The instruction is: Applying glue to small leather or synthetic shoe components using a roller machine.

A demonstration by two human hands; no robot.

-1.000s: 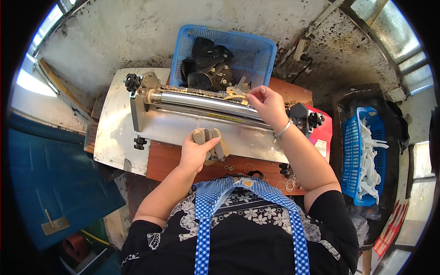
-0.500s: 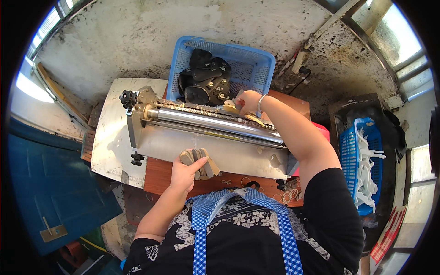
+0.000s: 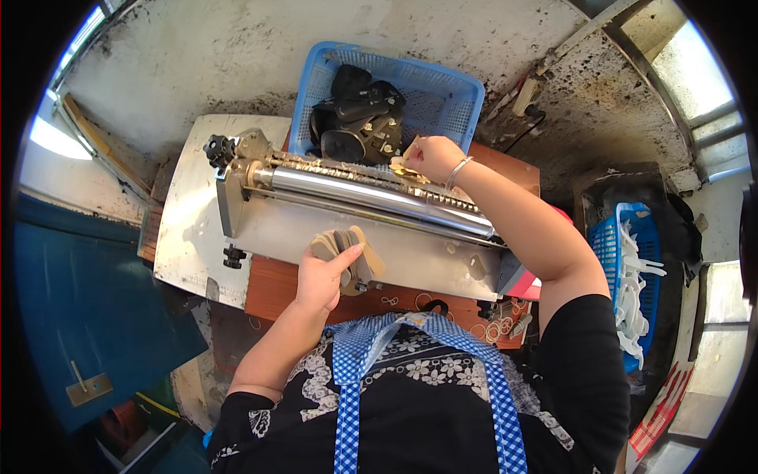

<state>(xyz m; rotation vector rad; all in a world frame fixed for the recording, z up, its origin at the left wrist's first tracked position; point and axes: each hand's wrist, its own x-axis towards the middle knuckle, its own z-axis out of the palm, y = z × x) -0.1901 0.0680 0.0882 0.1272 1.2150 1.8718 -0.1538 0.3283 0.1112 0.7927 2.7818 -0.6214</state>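
Two baskets, one roller machine, a fan of tan pieces

My left hand (image 3: 320,276) is closed around a fanned stack of flat tan pieces (image 3: 355,257), holding it over the near edge of the grey roller machine (image 3: 371,201) on the desk (image 3: 272,288). My right hand (image 3: 433,158) is pinched shut on another pale tan piece (image 3: 401,167) at the far side of the shiny roller, just beside the front rim of the blue basket (image 3: 442,99). That basket stands behind the machine and holds a heap of dark black parts (image 3: 355,118). Well off to my right a second, smaller blue basket (image 3: 609,253) is filled with white pieces (image 3: 636,276). Loose rubber bands (image 3: 501,324) lie on the desk's wooden top between the machine and my blue checked apron (image 3: 371,347)
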